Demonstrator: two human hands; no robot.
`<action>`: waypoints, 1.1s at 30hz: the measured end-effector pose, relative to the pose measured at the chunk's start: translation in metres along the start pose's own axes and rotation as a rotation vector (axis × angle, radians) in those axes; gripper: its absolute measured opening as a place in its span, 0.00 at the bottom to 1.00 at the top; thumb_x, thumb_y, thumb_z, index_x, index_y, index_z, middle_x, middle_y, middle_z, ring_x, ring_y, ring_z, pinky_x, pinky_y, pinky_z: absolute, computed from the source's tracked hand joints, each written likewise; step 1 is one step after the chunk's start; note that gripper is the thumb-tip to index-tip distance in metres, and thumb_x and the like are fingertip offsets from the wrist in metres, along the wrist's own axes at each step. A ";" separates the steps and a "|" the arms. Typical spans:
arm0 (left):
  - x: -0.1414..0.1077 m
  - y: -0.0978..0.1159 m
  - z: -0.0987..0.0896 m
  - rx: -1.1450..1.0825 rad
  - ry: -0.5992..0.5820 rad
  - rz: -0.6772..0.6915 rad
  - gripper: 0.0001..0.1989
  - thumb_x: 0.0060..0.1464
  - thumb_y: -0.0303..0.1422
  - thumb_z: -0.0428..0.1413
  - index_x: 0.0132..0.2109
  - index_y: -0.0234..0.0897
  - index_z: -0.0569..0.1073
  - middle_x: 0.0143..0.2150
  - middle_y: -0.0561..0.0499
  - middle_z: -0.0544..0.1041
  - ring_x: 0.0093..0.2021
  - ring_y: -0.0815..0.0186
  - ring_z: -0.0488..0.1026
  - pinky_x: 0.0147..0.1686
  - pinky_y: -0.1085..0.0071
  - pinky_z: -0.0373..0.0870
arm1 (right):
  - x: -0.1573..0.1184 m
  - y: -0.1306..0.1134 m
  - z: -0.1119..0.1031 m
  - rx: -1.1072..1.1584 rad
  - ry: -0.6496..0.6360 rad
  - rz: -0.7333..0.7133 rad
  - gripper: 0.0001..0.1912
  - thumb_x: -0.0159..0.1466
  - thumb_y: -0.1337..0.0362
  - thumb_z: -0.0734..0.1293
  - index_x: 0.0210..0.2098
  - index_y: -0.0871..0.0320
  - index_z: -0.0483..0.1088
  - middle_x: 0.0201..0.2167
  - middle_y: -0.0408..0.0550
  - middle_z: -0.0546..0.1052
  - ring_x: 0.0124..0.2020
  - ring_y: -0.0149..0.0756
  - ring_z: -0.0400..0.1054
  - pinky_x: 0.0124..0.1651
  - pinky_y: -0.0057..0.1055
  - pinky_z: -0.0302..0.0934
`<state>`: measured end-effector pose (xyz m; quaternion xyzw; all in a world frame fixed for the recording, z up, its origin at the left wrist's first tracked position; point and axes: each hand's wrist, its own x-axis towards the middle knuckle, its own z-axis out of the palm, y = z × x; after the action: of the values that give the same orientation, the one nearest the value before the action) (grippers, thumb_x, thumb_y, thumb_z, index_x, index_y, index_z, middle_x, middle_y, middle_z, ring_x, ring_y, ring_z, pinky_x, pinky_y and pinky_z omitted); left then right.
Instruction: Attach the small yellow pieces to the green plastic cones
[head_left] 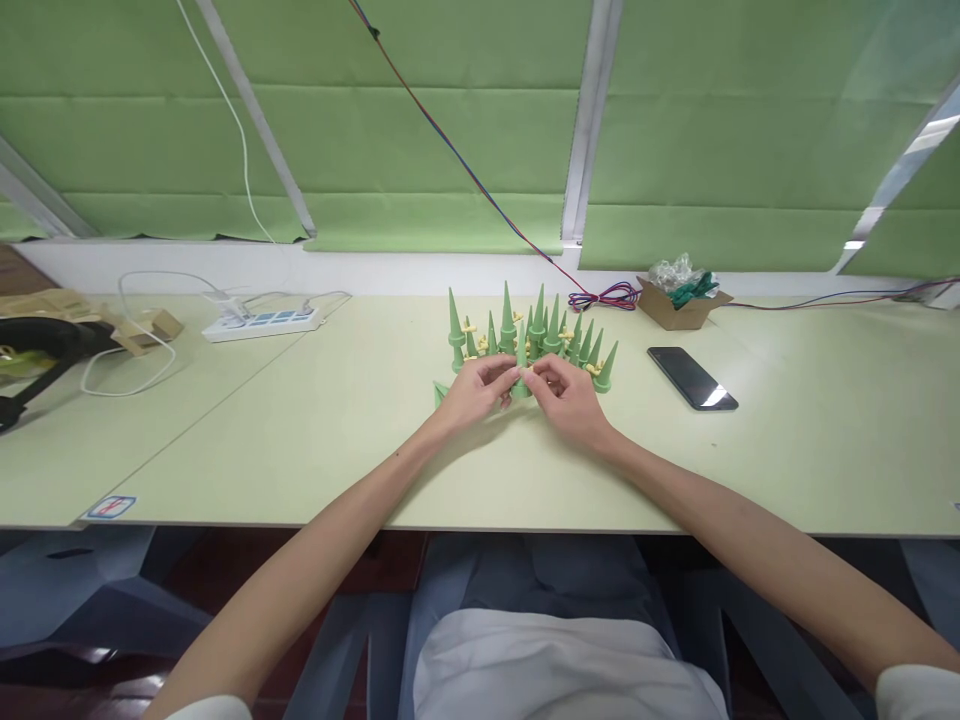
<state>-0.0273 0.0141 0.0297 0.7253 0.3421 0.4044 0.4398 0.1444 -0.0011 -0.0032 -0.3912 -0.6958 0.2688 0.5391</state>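
Both hands meet at one upright green cone piece (522,345) near the middle of the pale table (337,450). My left hand (480,388) pinches its left side, and my right hand (566,395) grips it from the right, fingertips nearly touching. Just behind the hands stand several green cones (538,318) on round bases, with small yellow pieces (567,334) among them. Another green piece (439,393) lies beside my left hand. The fingers partly hide the base of the held cone.
A black phone (691,378) lies to the right. Behind it stands a small cardboard box (679,308) holding plastic and green material. Coiled wires (609,296) rest near the wall. At left are a white power strip (262,324), a white cable and a black object (45,350).
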 end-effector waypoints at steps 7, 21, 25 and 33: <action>0.002 -0.003 -0.001 0.008 -0.014 0.035 0.22 0.60 0.50 0.55 0.29 0.35 0.70 0.28 0.52 0.66 0.28 0.70 0.64 0.28 0.73 0.66 | 0.000 0.002 0.001 -0.144 -0.034 -0.083 0.18 0.66 0.47 0.66 0.30 0.54 0.65 0.18 0.36 0.62 0.19 0.28 0.51 0.25 0.29 0.48; 0.003 -0.013 -0.002 0.079 -0.073 0.041 0.23 0.63 0.50 0.52 0.30 0.34 0.70 0.26 0.54 0.64 0.27 0.70 0.62 0.29 0.71 0.60 | -0.004 0.007 0.006 -0.204 -0.061 -0.162 0.18 0.68 0.50 0.65 0.28 0.54 0.62 0.20 0.38 0.64 0.20 0.28 0.53 0.28 0.28 0.50; 0.002 -0.012 -0.002 0.084 -0.072 0.035 0.23 0.63 0.50 0.52 0.29 0.34 0.70 0.25 0.54 0.64 0.27 0.70 0.60 0.28 0.71 0.57 | -0.004 0.008 0.006 -0.216 -0.066 -0.172 0.18 0.68 0.50 0.65 0.28 0.54 0.61 0.20 0.38 0.63 0.20 0.28 0.52 0.28 0.28 0.50; 0.002 -0.012 -0.001 0.074 -0.073 0.043 0.22 0.64 0.48 0.52 0.29 0.35 0.70 0.25 0.54 0.63 0.27 0.70 0.58 0.29 0.71 0.56 | -0.004 0.008 0.006 -0.239 -0.068 -0.167 0.18 0.68 0.50 0.64 0.28 0.54 0.62 0.20 0.38 0.64 0.20 0.28 0.52 0.28 0.28 0.50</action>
<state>-0.0294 0.0207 0.0196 0.7623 0.3252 0.3741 0.4161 0.1414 0.0007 -0.0133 -0.3838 -0.7708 0.1514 0.4855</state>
